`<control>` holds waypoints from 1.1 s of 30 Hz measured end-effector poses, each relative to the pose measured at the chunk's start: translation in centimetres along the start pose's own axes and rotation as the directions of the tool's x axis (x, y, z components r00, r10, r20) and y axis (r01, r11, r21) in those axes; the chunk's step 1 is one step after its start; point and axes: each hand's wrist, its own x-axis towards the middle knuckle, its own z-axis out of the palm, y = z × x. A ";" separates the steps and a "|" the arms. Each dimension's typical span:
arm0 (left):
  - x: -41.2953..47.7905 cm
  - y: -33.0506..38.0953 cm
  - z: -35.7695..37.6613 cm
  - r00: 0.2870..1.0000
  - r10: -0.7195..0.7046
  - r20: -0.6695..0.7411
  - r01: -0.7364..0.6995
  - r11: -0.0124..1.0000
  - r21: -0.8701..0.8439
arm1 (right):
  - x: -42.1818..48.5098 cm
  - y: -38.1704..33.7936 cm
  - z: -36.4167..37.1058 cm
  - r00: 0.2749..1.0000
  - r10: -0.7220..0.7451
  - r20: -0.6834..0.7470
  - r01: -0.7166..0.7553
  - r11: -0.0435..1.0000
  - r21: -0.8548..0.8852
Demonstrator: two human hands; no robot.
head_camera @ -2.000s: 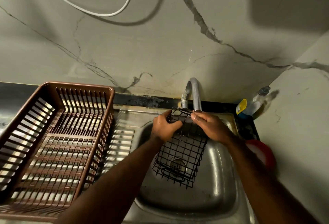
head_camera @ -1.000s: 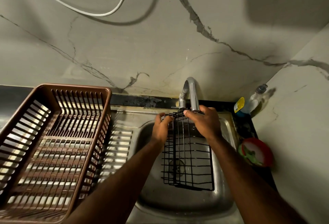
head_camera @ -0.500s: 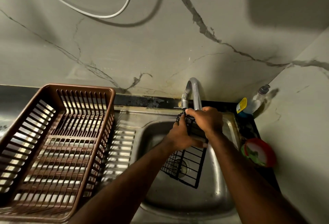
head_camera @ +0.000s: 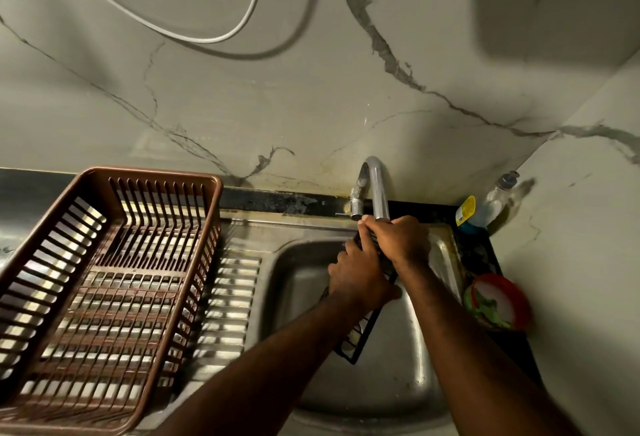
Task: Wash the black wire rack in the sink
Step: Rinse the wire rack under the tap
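Head view, black wire rack (head_camera: pixel 360 338) held tilted in sink (head_camera: pixel 398 378)

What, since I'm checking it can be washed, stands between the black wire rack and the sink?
Nothing visible: the left hand and right hand hold the black wire rack over the sink basin, by the tap.

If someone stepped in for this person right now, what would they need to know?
Left hand: grips the black wire rack around its middle.
Right hand: grips the rack's top end, just under the faucet.
Rack: held tilted inside the sink.
Done: rack is at the faucet; running water cannot be made out.
Left: finish washing it.
A brown basket stands on the drainboard, left.
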 end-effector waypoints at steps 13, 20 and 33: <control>2.0 -1.6 -4.9 0.958 0.160 0.239 -0.105 0.968 -0.227 | -1.1 -0.5 -1.2 0.935 -0.348 -0.059 0.267 0.806 -0.529; 1.9 -2.4 -5.4 0.959 0.139 0.245 -0.074 0.963 -0.259 | -2.8 -0.8 -1.3 0.861 -0.484 0.158 0.499 0.740 -0.451; 2.3 -3.8 -5.3 0.937 0.173 0.305 -0.004 0.876 -0.482 | 1.2 -1.7 -3.1 0.917 -0.340 0.206 0.389 0.876 -0.285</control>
